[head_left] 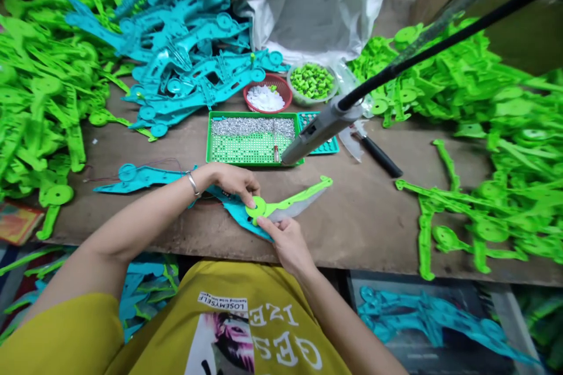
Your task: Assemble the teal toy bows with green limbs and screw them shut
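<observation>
Before me lies a long blue plastic shell [241, 217] near the table's front edge. On its right end sits a bright green plastic arm [292, 198] with a round hub and a thin, greyish translucent blade along its lower side. My left hand [235, 181] reaches over from the left, its fingertips closed on the green hub. From below, my right hand [288, 240] grips the joint, thumb by the hub and curled fingers under the blade. What lies beneath the fingers is hidden. Thin wires trail along the shell's left part.
A green tray [211, 137] of small metal parts stands ahead, under a grey tool [314, 132] on a black cable. Behind are a red basket [289, 94] and a bowl [335, 85] of green pieces. A black-handled tool [380, 155] lies right. Green piles [492, 158] and blue parts [185, 58] surround.
</observation>
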Motion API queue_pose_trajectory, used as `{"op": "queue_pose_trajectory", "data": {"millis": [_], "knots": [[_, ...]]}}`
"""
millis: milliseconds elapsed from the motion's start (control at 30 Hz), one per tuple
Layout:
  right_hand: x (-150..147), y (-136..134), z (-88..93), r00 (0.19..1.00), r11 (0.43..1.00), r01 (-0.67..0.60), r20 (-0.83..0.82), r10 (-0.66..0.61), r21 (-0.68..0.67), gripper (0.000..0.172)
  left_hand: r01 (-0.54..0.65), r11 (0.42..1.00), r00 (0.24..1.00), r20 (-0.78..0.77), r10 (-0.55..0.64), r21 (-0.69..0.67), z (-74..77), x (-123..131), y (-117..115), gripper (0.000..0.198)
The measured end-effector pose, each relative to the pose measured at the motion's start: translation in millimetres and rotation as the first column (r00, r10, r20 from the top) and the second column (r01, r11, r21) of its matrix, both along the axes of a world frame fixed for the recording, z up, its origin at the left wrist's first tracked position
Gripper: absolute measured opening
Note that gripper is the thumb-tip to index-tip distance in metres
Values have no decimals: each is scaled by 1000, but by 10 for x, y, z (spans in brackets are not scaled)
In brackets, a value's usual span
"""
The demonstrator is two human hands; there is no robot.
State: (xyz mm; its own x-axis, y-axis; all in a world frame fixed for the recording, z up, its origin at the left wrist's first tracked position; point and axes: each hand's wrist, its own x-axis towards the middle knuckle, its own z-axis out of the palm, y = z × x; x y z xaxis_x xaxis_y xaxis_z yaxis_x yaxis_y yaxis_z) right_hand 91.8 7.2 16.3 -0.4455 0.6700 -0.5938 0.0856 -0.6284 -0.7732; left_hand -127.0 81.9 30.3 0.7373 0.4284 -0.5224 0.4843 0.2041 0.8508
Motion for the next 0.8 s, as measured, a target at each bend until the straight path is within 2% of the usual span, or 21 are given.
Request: {"op": "queue_pose_trajectory", "data": {"millis": [67,133,200,267,300,333,400,467,567,633,733,800], "knots": [[76,45,75,989,989,-149,11,149,-17,30,-2,1000,1000,-7,2,-13,14,-74,-15,45],[205,153,145,968,970,-245,63,244,4,28,-24,999,999,-32,25,20,36,-137,-42,45],[355,344,195,962,966,-249,136,239,69,26,-61,994,995,-78,69,93,66,-179,-76,44],[478,617,219,970,959,-174,204,128,223,25,-75,976,982,-154,108,205,103,-198,-111,41],[516,774,222,972,932,-126,230,47,340,27,-67,963,973,-195,121,262,122,-201,-128,38],[533,938,220,968,881,-95,249,-27,463,27,-52,949,964,-234,130,312,141,-202,-144,36],[505,1260,209,955,751,-102,276,-110,653,25,-25,925,947,-287,144,380,179,-207,-172,34],[408,1534,211,947,643,-159,301,-116,749,21,-14,905,941,-302,156,425,224,-226,-196,34],[222,1774,304,958,549,-216,283,-39,807,20,-1,866,934,-310,180,500,312,-264,-253,34],[125,1795,435,972,530,-235,213,104,815,29,-27,806,915,-309,258,592,371,-260,-336,33],[24,1662,638,942,582,-273,89,325,766,53,-135,621,845,-237,479,772,394,-162,-550,27],[-41,1524,712,954,646,-235,44,297,726,62,-195,484,780,-164,604,853,339,-40,-736,25]]}}
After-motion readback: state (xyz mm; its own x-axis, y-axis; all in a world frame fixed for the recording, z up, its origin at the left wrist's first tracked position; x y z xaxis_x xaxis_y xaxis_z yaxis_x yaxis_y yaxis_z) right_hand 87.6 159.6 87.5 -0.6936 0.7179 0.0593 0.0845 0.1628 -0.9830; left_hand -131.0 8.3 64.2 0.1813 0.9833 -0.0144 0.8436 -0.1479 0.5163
